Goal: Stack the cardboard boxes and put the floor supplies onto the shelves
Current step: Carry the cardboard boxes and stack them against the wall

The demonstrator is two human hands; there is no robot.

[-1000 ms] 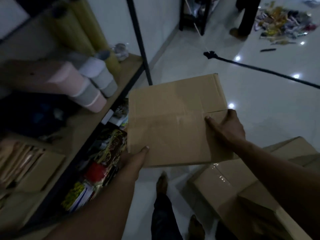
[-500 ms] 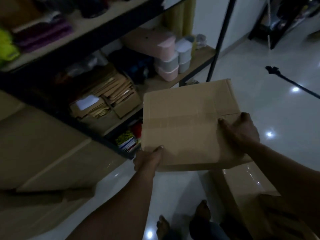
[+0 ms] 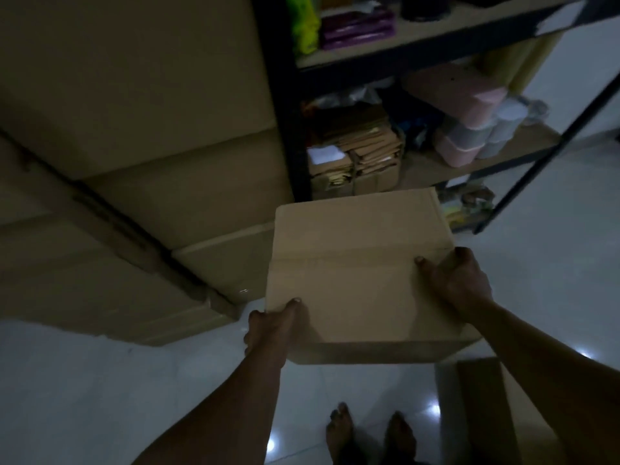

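Observation:
I carry a closed brown cardboard box [image 3: 359, 263] in front of me, above the pale tiled floor. My left hand [image 3: 271, 327] grips its near left corner, thumb on the top face. My right hand [image 3: 456, 280] grips its right edge, with fingers curled over the top. To the left stands a tall stack of large cardboard boxes [image 3: 141, 156], its lowest box [image 3: 231, 260] right beside the carried one. A black metal shelf unit [image 3: 288, 105] rises behind the box.
The shelves hold bundles of flat cardboard packets [image 3: 365, 156], pink and grey stacked containers [image 3: 469, 129], and green and purple items [image 3: 335, 25] higher up. Another cardboard box [image 3: 486, 407] lies on the floor at the lower right. My bare feet [image 3: 369, 434] stand on the tiles.
My view has swung left from the open floor to the shelf and the box stack. The box has stayed in both hands and now hangs close to the stack.

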